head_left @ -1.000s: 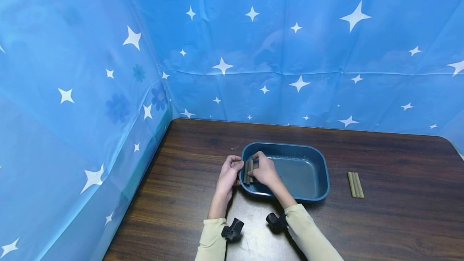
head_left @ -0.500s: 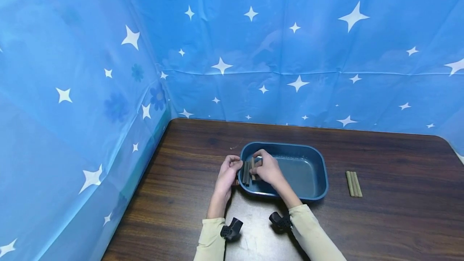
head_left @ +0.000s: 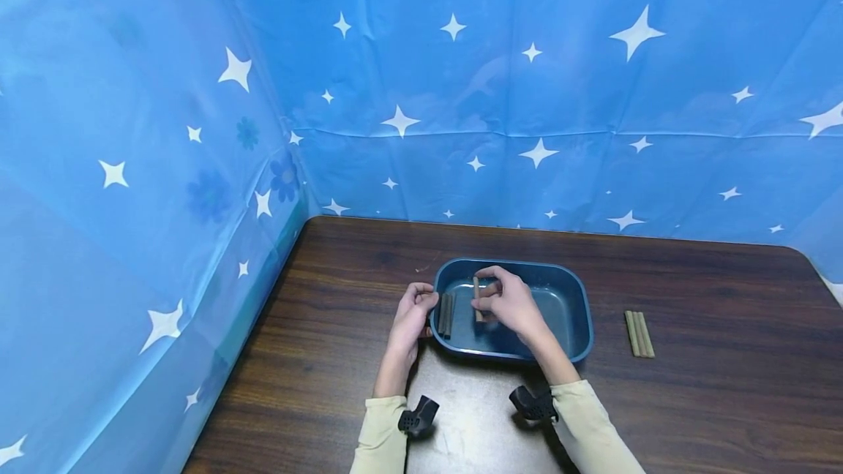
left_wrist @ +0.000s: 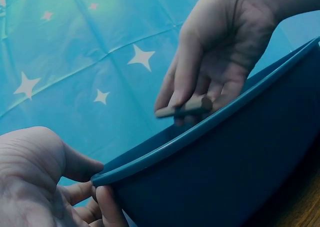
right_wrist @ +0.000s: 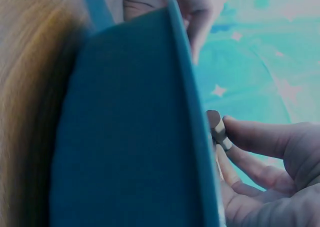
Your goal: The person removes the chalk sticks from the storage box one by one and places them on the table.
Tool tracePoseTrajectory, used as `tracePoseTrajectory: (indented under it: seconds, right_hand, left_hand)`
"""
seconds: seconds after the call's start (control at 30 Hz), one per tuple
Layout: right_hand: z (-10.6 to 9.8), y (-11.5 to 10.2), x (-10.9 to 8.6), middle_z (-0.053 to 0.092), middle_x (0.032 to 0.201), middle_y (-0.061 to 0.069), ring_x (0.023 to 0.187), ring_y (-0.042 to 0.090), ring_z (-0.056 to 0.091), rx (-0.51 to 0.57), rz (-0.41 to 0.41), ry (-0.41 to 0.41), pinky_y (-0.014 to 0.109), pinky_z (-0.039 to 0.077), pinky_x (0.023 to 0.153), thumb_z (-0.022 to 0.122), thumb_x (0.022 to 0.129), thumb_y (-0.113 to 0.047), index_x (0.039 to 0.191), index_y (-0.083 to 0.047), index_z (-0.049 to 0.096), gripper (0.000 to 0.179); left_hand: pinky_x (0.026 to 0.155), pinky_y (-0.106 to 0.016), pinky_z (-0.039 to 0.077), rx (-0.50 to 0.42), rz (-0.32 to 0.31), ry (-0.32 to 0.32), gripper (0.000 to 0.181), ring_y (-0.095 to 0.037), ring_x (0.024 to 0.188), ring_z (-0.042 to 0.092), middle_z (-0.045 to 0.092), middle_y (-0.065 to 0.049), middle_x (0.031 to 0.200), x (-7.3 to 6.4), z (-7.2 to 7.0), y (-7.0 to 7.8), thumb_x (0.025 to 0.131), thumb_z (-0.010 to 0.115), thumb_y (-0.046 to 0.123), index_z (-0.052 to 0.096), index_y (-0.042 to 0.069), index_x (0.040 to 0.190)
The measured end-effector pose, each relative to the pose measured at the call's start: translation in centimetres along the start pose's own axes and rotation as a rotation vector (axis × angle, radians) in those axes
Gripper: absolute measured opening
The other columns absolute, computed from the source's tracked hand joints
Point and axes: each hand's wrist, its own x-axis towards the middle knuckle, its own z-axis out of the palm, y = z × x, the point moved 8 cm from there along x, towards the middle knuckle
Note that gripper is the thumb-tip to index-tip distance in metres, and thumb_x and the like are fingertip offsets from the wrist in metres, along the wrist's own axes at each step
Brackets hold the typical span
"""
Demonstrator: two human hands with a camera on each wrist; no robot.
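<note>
My left hand [head_left: 410, 317] grips the left rim of a blue rectangular tub [head_left: 553, 267], thumb on top and fingers under the edge, as the left wrist view [left_wrist: 37, 174] confirms. Over the tub's interior, my right hand [head_left: 510, 302] pinches a short brown stick [head_left: 477, 298] between thumb and fingers. In the right wrist view the stick [right_wrist: 218, 129] shows its blunt end just past the rim. Several dark sticks [head_left: 446, 315] lie side by side inside the tub against its left wall.
Three greenish sticks [head_left: 639, 333] lie together on the brown wooden table [head_left: 724, 386], right of the tub. A blue star-patterned curtain [head_left: 500, 93] hangs behind the table and along its left side.
My right hand has moved right and slightly up, drawing the brown stick away from the dark sticks at the tub's left end. My left hand keeps its grip on the rim.
</note>
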Motion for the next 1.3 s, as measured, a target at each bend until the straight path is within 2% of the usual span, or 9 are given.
tracePoseTrajectory:
  seconds: [0.17,0.37,0.7,0.83,0.93,1.1,1.3]
  right_hand:
    - [-2.0,0.0,-0.9,0.062,0.107,0.025,0.091,0.037,0.064,0.025,-0.007,-0.006,0.046,0.056,0.071,0.063,0.089,0.001,0.132,0.001,0.050,0.045]
    - [-4.8,0.1,-2.0,0.060,0.109,0.025,0.095,0.038,0.063,0.022,-0.011,0.020,0.048,0.055,0.073,0.063,0.090,-0.001,0.135,0.001,0.047,0.048]
    - [-9.1,1.2,-3.6,0.057,0.112,0.025,0.094,0.034,0.063,0.036,0.020,0.089,0.048,0.055,0.076,0.063,0.091,-0.005,0.139,0.001,0.043,0.052]
    - [-10.6,1.8,-4.1,0.056,0.113,0.028,0.094,0.035,0.063,0.030,0.014,0.109,0.048,0.055,0.076,0.062,0.092,-0.008,0.139,0.001,0.043,0.051]
    - [-11.7,2.2,-4.5,0.057,0.115,0.029,0.095,0.034,0.063,0.017,0.010,0.126,0.045,0.055,0.075,0.061,0.093,-0.009,0.139,0.000,0.043,0.050]
    - [-13.6,2.8,-5.3,0.056,0.117,0.028,0.093,0.028,0.065,-0.005,0.028,0.161,0.039,0.056,0.074,0.061,0.094,-0.013,0.140,-0.001,0.042,0.051]
    - [-15.8,3.6,-6.3,0.055,0.122,0.031,0.092,0.020,0.066,-0.035,0.043,0.194,0.037,0.056,0.073,0.060,0.095,-0.016,0.142,-0.001,0.041,0.053]
  left_hand:
    - [0.046,-0.023,0.038,0.002,0.006,0.002,0.027,-0.017,0.072,0.045,0.054,-0.018,0.104,0.9,-0.3,-1.3,0.096,0.051,0.010,0.046,-0.004,0.118]
    - [0.044,-0.021,0.037,0.002,0.023,0.032,0.025,-0.016,0.071,0.045,0.055,-0.013,0.099,1.6,-0.7,-2.4,0.095,0.053,0.013,0.049,0.000,0.116]
    - [0.043,-0.020,0.036,-0.010,0.025,0.039,0.025,-0.014,0.068,0.045,0.056,-0.014,0.103,1.5,-0.7,-2.3,0.094,0.054,0.013,0.048,0.001,0.115]
    - [0.045,-0.022,0.037,-0.007,0.019,0.017,0.030,-0.015,0.070,0.046,0.056,-0.017,0.104,0.6,-0.4,-1.0,0.095,0.052,0.010,0.045,-0.006,0.120]
    - [0.046,-0.023,0.038,-0.002,0.009,0.008,0.032,-0.017,0.071,0.046,0.055,-0.020,0.106,0.6,-0.3,-0.8,0.095,0.051,0.009,0.043,-0.009,0.122]
    - [0.046,-0.023,0.038,-0.013,0.011,0.016,0.032,-0.016,0.073,0.047,0.056,-0.017,0.107,1.6,-0.5,-2.2,0.096,0.053,0.013,0.045,-0.004,0.122]
    - [0.047,-0.022,0.038,0.000,0.015,0.035,0.027,-0.017,0.075,0.047,0.056,-0.018,0.109,1.6,-0.5,-2.4,0.095,0.053,0.015,0.048,0.001,0.117]
